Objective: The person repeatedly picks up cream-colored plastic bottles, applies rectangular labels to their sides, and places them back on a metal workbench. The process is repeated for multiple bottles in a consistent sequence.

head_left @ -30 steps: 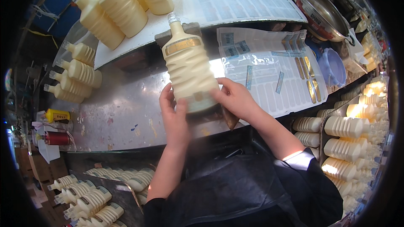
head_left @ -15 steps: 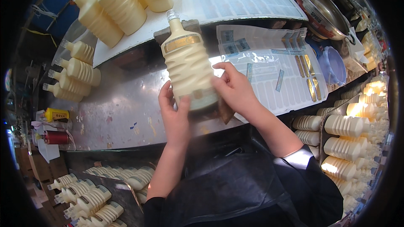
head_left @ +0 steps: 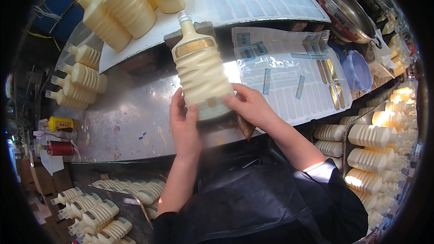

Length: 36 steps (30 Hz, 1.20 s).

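A cream ribbed bottle (head_left: 202, 70) with a clear neck and a gold band label (head_left: 194, 48) leans back on a dark block-like rest (head_left: 205, 28), neck away from me. Across its base runs a pale greenish label strip (head_left: 212, 108). My left hand (head_left: 185, 119) grips the lower left side, thumb on the front and fingers around the edge. On the lower right side, my right hand (head_left: 251, 104) holds the bottle with its thumb pressed on the label strip and its fingers at the side. The bottle hides some fingertips.
A label sheet (head_left: 289, 79) with blue and gold strips lies to the right, beside a lavender basin (head_left: 357, 70) and a metal pan (head_left: 346, 9). Cream bottles (head_left: 120, 7) stand at the back left. Racks of bottles (head_left: 368, 160) flank me. A red cylinder (head_left: 59, 148) sits far left.
My right hand has slid down the bottle's right side, and its thumb now rests on the label strip. The bottle has shifted very slightly left. My left hand stays at the lower left.
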Motion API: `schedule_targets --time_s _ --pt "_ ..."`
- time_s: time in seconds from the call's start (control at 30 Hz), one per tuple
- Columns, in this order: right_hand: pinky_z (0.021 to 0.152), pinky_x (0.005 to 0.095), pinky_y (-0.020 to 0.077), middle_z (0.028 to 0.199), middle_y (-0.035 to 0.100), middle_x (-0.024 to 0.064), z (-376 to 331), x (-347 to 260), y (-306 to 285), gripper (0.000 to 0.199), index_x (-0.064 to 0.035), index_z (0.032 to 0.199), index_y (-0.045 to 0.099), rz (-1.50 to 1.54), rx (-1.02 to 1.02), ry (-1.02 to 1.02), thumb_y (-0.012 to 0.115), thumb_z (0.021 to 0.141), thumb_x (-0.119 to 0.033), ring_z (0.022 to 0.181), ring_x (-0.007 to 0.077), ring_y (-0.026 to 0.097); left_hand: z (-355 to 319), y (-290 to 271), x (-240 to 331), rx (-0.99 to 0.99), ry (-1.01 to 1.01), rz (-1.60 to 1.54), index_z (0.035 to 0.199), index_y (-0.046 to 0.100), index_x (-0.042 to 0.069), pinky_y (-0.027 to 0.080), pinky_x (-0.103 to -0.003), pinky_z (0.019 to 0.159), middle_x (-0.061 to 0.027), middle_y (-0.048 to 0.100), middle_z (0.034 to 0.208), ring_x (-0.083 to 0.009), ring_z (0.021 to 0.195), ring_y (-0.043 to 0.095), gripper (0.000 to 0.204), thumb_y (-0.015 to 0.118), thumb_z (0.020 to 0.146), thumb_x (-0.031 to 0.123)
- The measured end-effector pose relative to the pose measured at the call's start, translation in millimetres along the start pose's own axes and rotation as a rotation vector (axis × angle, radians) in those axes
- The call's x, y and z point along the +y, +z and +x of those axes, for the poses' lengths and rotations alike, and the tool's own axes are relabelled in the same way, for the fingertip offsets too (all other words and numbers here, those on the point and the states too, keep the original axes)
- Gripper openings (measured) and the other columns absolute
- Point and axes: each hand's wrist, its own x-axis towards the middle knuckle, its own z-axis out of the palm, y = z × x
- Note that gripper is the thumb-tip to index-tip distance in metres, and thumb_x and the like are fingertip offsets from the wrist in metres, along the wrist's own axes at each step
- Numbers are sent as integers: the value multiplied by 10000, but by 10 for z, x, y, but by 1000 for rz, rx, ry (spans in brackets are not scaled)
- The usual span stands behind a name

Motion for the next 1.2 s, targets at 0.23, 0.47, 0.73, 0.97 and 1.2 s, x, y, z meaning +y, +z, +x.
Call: schedule_targets --time_s 0.23,0.47,0.73,0.97,1.2 --pt "822 348 556 962 753 135 12 5 2 519 -25 1296 660 0 -3 -7 700 956 -415 878 201 716 -2 -2 15 -4 -8 -18 1539 442 56 415 -340 1132 -85 585 1377 -175 1275 552 562 658 1025 126" --pt "848 342 550 995 753 121 37 88 5 508 -26 1314 656 61 -10 -30 713 959 -385 910 177 703 -4 24 26 -2 -2 2 1536 431 41 407 -361 1137 -108 568 1401 -197 1296 537 555 636 1023 104" --pt "1071 332 444 1338 652 92 52 136 -136 547 11 1445 555 141 -170 -91 570 1083 -399 1242 163 568 6 -38 29 -6 -37 -41 1558 393 -5 383 -374 1158 -151 509 1500 -229 1373 494 561 587 1042 100" --pt "996 301 492 1276 681 79 49 165 -67 497 15 1442 555 129 -136 -12 611 1072 -312 1146 130 614 -32 -28 23 -17 -22 -1 1576 368 -17 354 -384 1188 -161 474 1542 -243 1411 464 613 615 1020 57" --pt "974 295 499 1249 691 70 33 98 -60 474 11 1427 569 109 -123 3 615 1067 -293 1117 121 619 -31 -37 27 -26 -32 -15 1570 408 20 346 -372 1203 -131 488 1548 -226 1413 470 633 675 1002 93"
